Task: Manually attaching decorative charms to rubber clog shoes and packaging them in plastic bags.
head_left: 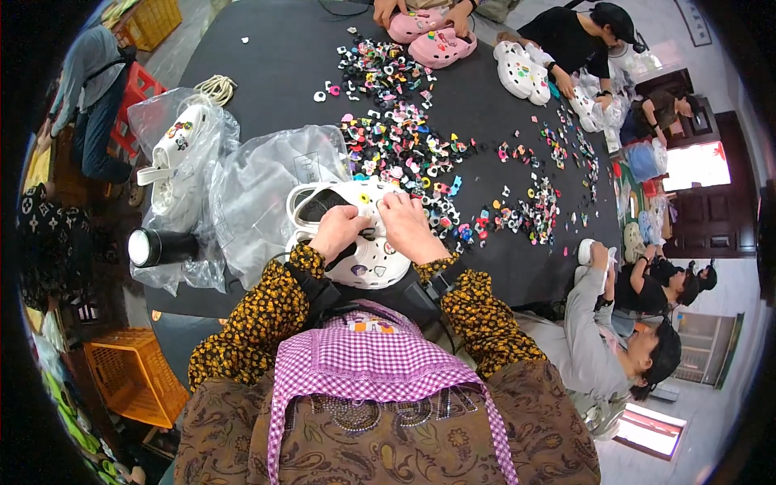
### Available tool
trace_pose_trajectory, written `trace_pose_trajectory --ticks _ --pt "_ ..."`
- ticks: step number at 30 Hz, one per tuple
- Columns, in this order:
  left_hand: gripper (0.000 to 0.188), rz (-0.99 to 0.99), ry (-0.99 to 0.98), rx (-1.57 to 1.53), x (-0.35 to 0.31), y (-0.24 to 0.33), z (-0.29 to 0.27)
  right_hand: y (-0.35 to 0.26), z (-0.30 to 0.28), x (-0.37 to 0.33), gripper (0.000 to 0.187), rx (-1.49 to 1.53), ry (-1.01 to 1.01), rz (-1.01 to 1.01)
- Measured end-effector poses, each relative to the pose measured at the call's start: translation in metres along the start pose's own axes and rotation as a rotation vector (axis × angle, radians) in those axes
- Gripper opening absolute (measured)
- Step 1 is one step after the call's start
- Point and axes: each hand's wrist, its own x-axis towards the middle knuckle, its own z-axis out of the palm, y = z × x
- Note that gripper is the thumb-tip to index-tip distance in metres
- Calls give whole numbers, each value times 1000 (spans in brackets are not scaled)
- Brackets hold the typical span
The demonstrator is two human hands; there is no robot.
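a pair of white clogs [377,273] sits at the near edge of the black counter [279,61], right before the person. the left hand [339,232] grasps the clogs with pinched fingertips; the right hand [409,229] grasps them just beside it. whether a small piece sits between the fingers, i cannot tell. a clear plastic bag [263,194] crowds the left side, a black canister [172,247] lying near that edge. loose shoe charms [400,141] border the right. black surface stretches beyond the bag and along the near right edge.
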Motion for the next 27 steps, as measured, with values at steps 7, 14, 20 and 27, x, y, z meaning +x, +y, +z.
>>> trace_pose_trajectory --ticks 7,14,20,27 --pt "25 -28 2 -61 0 2 -2 10 8 1 22 106 90 27" --pt "26 -52 -109 -92 -6 2 -8 35 8 -1 26 920 196 231" --pt "24 -106 -118 -162 -6 7 -8 16 6 -1 26 718 437 228" --pt "22 -89 -124 -206 -2 -3 -6 9 -5 -7 26 297 338 48"
